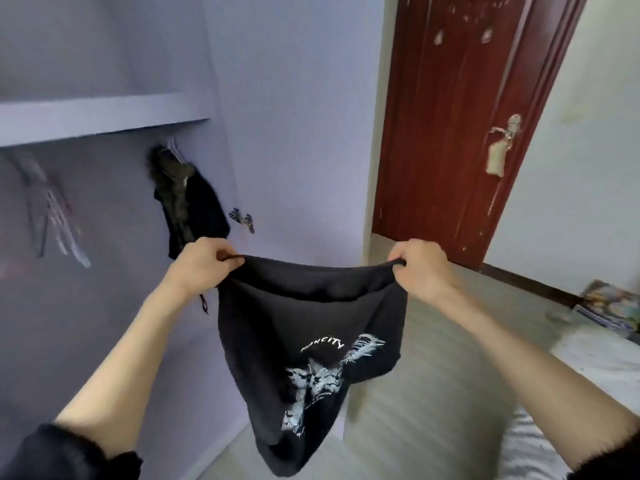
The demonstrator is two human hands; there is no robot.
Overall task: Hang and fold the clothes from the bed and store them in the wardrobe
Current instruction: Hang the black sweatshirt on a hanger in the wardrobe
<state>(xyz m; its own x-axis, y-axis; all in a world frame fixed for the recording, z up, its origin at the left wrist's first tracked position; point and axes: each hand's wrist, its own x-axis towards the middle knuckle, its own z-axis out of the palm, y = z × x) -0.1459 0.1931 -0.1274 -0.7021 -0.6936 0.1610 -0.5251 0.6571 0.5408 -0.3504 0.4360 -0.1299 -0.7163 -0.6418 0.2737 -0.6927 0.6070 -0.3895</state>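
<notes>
A black garment point(304, 344) with a white printed graphic hangs in the air in front of me. My left hand point(201, 263) grips its upper edge on the left, and my right hand point(420, 266) grips the same edge on the right, stretching it between them. The cloth droops down towards the floor. Behind and to the left stands the open lilac wardrobe point(104, 116), with a dark garment point(187, 202) on a hanger under its shelf. A corner of the bed point(602, 368) shows at the lower right.
Several empty hangers point(52, 216) hang at the wardrobe's left. A metal hinge point(242, 218) sits on the wardrobe's side panel. A dark red door point(460, 133) stands at the right. Some magazines point(606, 306) lie on the grey floor by the wall.
</notes>
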